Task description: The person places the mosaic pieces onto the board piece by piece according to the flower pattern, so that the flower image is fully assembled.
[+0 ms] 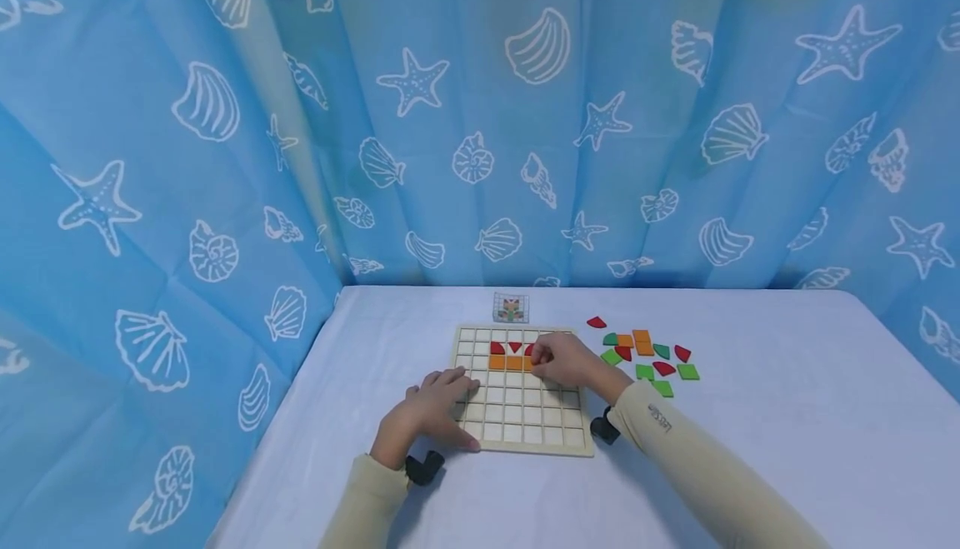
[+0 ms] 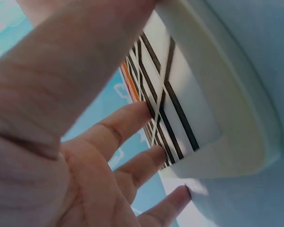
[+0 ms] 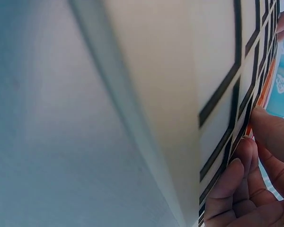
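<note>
A wooden grid board [image 1: 525, 446] lies on the table. My left hand [image 1: 435, 409] rests at its left side, fingers spread over the edge cells and thumb at the near-left corner. In the left wrist view the left fingers [image 2: 128, 125] are fairly straight against the board. My right hand [image 1: 566, 360] is bent over the right end of an orange row, its thumb and fingertips pinching an orange square tile [image 1: 528, 364], partly hidden. Left of it sit orange tiles [image 1: 506, 362] in cells. Above them are a red quarter-round tile [image 1: 497, 348], a red triangle [image 1: 515, 347] and another, partly covered, red piece [image 1: 529, 350].
Loose tiles lie right of the board: green squares [image 1: 688, 372], orange squares [image 1: 642, 342], red pieces [image 1: 682, 354] and dark green pieces [image 1: 661, 351]. A small pattern card [image 1: 511, 308] stands behind the board. A blue shell-print curtain [image 1: 480, 116] hangs behind the white table [image 1: 787, 416].
</note>
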Available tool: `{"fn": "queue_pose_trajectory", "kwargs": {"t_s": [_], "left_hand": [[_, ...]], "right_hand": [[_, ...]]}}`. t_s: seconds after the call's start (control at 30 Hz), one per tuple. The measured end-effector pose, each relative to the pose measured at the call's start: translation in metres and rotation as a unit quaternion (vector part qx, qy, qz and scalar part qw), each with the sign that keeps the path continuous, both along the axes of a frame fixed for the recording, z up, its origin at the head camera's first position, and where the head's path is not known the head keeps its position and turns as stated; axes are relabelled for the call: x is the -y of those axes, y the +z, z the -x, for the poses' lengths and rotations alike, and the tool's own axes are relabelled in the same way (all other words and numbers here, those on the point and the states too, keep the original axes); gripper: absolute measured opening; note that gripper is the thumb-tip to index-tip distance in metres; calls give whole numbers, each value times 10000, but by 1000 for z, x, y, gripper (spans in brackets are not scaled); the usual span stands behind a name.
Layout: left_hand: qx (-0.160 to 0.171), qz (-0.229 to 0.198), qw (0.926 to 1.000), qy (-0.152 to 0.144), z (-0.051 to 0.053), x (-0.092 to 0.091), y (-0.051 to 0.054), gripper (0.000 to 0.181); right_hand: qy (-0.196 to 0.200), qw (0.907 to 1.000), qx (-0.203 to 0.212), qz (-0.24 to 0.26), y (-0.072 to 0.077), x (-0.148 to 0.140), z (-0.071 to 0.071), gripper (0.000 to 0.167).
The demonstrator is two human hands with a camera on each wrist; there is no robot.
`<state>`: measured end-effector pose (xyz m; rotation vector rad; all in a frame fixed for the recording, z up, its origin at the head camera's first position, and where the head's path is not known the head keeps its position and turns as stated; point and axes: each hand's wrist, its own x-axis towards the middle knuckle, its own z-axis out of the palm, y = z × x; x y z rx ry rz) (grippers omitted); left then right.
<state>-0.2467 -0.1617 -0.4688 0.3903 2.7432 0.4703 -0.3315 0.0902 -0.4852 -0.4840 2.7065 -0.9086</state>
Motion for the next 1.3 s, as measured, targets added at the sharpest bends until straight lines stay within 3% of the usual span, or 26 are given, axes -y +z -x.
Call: {"fn": "queue_pose_trajectory", "kwargs": {"t_s": [0.23,0.5,0.8,1.0,1.3], "left_hand": [[3,-30,10000,-30,0,0,-1,92],[10,-84,10000,4,-1,-1,-1,92],[-70,-64,9999,50,-1,-1,-1,91],[-113,-97,9999,28,1,0,3,92],[-15,-88,10000,-32,1,1,1,92]], "right_hand": [[91,9993,-87,352,6,-18,2,6],[-129,9986,-190,473,10,-66,8,9],[-828,9965,85,86,11,-119,19,18],[-997,9950,86,-37,17,-140,21,22],[-1089,9935,127,-291,11,-155,18,24]]}}
